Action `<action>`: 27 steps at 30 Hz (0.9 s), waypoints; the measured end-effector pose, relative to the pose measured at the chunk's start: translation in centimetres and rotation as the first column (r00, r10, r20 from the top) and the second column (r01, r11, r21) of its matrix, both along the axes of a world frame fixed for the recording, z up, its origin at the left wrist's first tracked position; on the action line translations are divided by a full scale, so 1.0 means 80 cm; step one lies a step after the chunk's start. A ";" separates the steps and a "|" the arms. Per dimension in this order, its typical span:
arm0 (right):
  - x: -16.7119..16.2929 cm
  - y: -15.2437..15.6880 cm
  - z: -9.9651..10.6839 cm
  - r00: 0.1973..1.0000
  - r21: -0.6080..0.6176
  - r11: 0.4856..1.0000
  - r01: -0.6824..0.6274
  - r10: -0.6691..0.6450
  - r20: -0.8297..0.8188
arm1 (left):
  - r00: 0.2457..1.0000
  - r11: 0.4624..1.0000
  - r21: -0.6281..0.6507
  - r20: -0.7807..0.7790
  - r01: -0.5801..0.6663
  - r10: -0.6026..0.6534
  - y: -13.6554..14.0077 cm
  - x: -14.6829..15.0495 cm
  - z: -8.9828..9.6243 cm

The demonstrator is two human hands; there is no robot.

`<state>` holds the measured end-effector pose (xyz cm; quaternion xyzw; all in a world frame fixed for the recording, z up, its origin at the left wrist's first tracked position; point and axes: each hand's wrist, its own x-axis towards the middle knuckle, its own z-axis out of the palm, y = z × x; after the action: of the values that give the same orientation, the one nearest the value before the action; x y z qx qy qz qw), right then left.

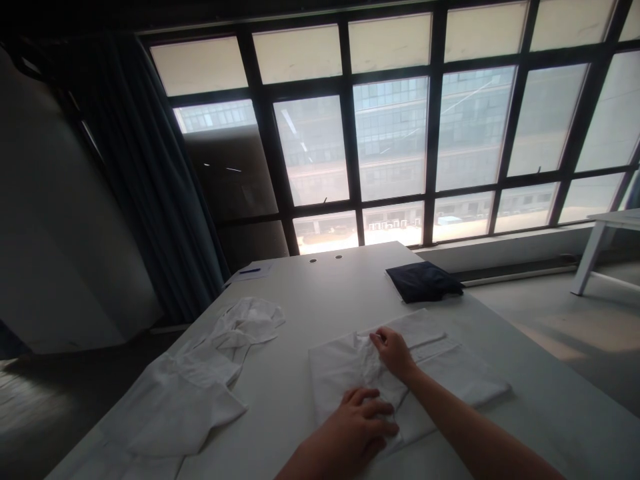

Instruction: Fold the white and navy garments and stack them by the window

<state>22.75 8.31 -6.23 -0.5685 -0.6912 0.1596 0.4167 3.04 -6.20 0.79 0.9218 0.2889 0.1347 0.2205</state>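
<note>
A white shirt (440, 373) lies folded into a rough rectangle on the white table, its button strip and a rumpled collar area showing. At that rumpled part, my right hand (393, 350) is closed, with thumb and fingers pinching the cloth. Nearer to me, my left hand (357, 423) rests on the shirt's near left part, its fingers apart and slightly bent. The palm side of both hands is hidden.
To the left, more white garments (175, 400) lie loosely spread over the table's edge. A folded dark garment (424, 280) sits beyond the shirt. A pen (250, 271) lies on paper at the far left corner. Windows (393, 140) and a dark curtain (150, 173) stand behind.
</note>
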 end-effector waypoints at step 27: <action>-0.003 -0.006 0.012 0.993 -0.045 0.997 -0.059 0.054 -0.107 | 0.908 0.924 0.027 -0.178 -0.380 0.379 0.115 0.016 -0.045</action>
<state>22.54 7.86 -5.26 -0.5493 -0.6801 0.2177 0.4341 4.31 2.98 -2.82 0.8556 0.4817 0.0901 0.1667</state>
